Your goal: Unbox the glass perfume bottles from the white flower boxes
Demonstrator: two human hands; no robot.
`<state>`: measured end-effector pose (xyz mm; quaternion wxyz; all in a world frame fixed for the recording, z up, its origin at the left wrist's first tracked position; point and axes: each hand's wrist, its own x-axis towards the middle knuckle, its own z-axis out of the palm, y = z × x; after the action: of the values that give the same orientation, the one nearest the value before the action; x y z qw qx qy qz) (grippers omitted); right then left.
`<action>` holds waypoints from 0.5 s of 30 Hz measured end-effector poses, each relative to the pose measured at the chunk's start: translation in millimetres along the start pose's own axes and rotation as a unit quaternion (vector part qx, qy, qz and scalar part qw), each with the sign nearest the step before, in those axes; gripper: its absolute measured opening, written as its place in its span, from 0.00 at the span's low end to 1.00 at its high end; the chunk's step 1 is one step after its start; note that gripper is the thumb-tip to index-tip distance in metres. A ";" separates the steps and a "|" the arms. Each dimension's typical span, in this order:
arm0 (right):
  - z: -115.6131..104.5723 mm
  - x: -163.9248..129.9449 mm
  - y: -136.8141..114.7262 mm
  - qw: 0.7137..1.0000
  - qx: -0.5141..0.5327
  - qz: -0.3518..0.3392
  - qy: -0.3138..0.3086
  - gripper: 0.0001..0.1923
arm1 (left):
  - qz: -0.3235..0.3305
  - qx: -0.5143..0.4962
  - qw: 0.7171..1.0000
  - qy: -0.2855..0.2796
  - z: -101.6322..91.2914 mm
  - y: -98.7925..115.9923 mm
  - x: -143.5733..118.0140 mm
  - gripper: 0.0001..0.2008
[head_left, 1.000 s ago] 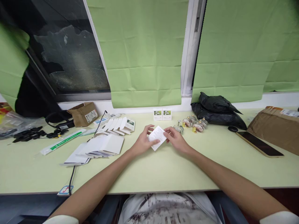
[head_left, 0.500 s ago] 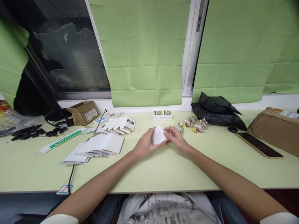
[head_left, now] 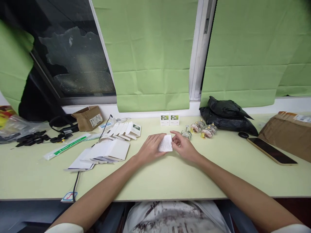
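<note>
Your left hand (head_left: 151,148) and right hand (head_left: 183,145) both pinched the small printed leaflet (head_left: 166,143) just above the surface (head_left: 170,178), mid-desk. A loose pinch could have let it spring open; your right knuckles sat near the glass bottles (head_left: 201,128), which could have toppled.

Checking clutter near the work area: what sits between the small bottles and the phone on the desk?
Head view: a small black round object lies on the desk between the small bottles and the phone, beside the black bag.
</note>
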<state>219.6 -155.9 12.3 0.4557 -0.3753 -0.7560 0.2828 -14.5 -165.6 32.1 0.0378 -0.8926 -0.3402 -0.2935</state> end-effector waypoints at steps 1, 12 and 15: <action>-1.0 0.5 0.5 1.000 0.010 0.007 0.000 0.28 | -0.009 -0.018 1.000 0.004 -0.1 0.0 0.6 0.35; -5.3 -1.4 -13.2 0.971 -0.149 -0.176 0.067 0.17 | -0.108 -0.135 0.984 0.029 -0.6 -3.5 1.1 0.36; -7.3 -1.9 -18.6 0.971 -0.134 -0.191 0.048 0.13 | -0.152 -0.148 0.976 0.055 3.4 -5.1 0.9 0.36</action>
<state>221.0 -167.3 28.9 0.4827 -0.2946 -0.8219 0.0687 -15.5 -160.3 29.2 -0.1213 -0.8085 -0.4219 -0.3919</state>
